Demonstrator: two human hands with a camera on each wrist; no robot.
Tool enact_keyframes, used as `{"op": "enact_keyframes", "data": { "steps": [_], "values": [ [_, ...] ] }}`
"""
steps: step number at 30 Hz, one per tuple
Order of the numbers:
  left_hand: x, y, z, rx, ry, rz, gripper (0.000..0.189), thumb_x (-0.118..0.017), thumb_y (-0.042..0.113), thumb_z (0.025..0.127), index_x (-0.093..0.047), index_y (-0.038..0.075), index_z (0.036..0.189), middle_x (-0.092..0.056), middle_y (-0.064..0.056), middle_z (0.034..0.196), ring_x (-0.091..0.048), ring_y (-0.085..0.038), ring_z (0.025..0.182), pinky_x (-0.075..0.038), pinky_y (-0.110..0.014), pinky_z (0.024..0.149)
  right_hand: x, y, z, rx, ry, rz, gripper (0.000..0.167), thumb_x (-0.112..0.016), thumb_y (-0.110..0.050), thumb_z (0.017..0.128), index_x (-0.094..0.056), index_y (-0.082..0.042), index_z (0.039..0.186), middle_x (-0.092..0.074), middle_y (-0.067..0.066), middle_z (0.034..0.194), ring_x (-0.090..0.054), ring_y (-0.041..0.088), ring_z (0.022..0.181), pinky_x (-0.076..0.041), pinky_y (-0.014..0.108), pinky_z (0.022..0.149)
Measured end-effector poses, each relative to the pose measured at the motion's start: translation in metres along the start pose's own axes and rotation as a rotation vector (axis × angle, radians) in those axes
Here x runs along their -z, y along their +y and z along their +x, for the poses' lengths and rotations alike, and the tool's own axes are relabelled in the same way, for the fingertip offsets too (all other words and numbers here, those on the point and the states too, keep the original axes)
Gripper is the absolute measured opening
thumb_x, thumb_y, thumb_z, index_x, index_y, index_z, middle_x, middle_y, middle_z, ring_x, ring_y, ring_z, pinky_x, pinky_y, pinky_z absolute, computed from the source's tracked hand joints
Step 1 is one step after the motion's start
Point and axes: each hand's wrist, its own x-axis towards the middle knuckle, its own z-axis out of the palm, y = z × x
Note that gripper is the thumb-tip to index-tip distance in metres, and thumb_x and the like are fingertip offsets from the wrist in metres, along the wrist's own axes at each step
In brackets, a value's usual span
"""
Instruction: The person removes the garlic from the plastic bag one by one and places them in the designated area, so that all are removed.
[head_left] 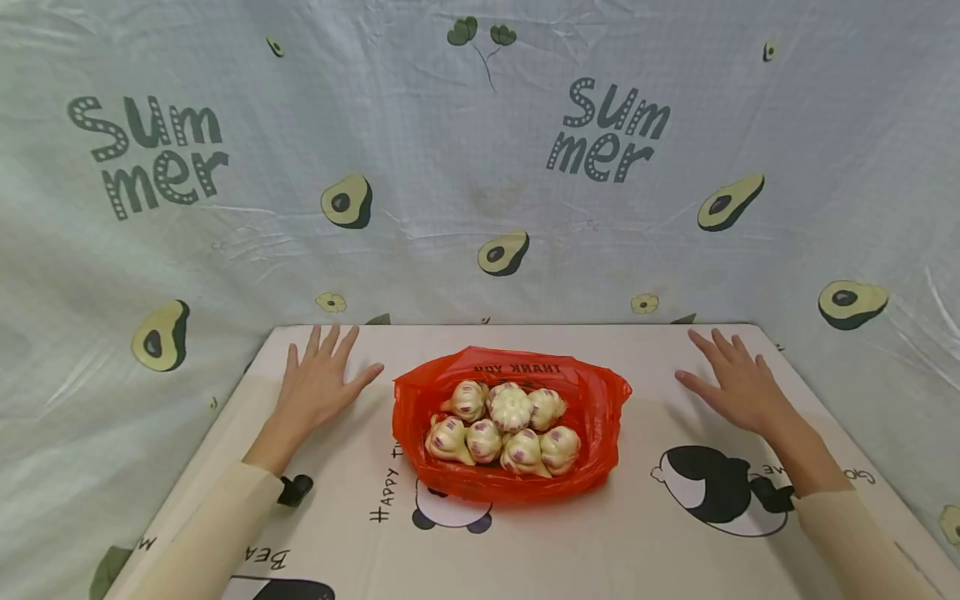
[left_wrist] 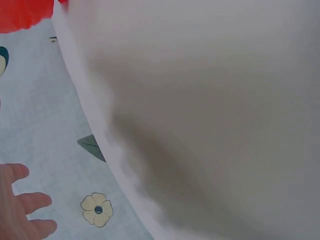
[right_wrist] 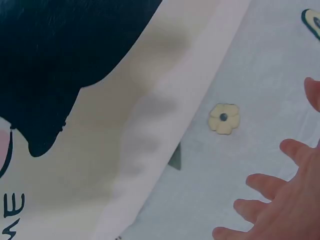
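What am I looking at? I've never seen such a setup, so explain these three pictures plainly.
There is no machine: just a person's bare left hand and right hand. The wide picture comes from a camera on the person's head, looking forward and down. The other two come from cameras on the left and right wrists; each catches some fingers, the tabletop and the patterned cloth beyond it. On the tabletop sits an open red plastic bag with seven garlic bulbs showing inside. The hands are spread, one on each side of the bag, and hold nothing.
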Motion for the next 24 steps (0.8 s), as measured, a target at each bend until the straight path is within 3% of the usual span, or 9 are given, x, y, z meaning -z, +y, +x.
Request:
{"op": "enact_keyframes", "data": {
  "steps": [8, 12, 19, 24],
  "values": [
    [0.003, 0.011, -0.016, 0.015, 0.007, -0.071, 0.091, -0.045, 0.070, 0.098, -0.029, 0.009, 0.163, -0.027, -0.028, 0.167, -0.016, -0.055, 0.155, -0.010, -0.078, 0.121, 0.007, -0.017, -0.019, 0.036, 0.046, 0.019, 0.082, -0.052, -0.055, 0.103, -0.022, -0.009, 0.164, -0.023, 0.039, 0.162, -0.017, 0.061, 0.150, -0.012, 0.082, 0.116],
    [0.006, 0.017, -0.027, 0.021, 0.005, -0.148, 0.087, -0.044, 0.067, 0.101, -0.029, 0.008, 0.162, -0.030, -0.029, 0.165, -0.021, -0.055, 0.153, -0.017, -0.078, 0.119, 0.012, -0.028, -0.028, 0.060, 0.069, 0.039, 0.080, -0.056, -0.050, 0.102, -0.024, -0.011, 0.164, -0.028, 0.037, 0.161, -0.023, 0.060, 0.149, -0.020, 0.083, 0.113],
    [0.007, 0.027, -0.043, 0.038, -0.013, -0.420, 0.080, -0.044, 0.058, 0.105, -0.024, 0.009, 0.164, -0.033, -0.025, 0.165, -0.031, -0.049, 0.152, -0.027, -0.072, 0.120, 0.020, -0.054, -0.039, 0.079, 0.058, 0.069, 0.080, -0.059, -0.049, 0.102, -0.024, -0.014, 0.164, -0.032, 0.031, 0.162, -0.030, 0.054, 0.147, -0.032, 0.082, 0.107],
    [0.008, 0.045, -0.047, 0.038, -0.035, -0.622, 0.069, -0.040, 0.049, 0.109, -0.026, 0.009, 0.163, -0.040, -0.026, 0.161, -0.038, -0.048, 0.148, -0.035, -0.069, 0.117, 0.022, -0.079, -0.043, 0.125, 0.122, 0.102, 0.073, -0.061, -0.044, 0.102, -0.032, -0.012, 0.161, -0.041, 0.024, 0.159, -0.040, 0.048, 0.142, -0.041, 0.076, 0.104]
  ]
}}
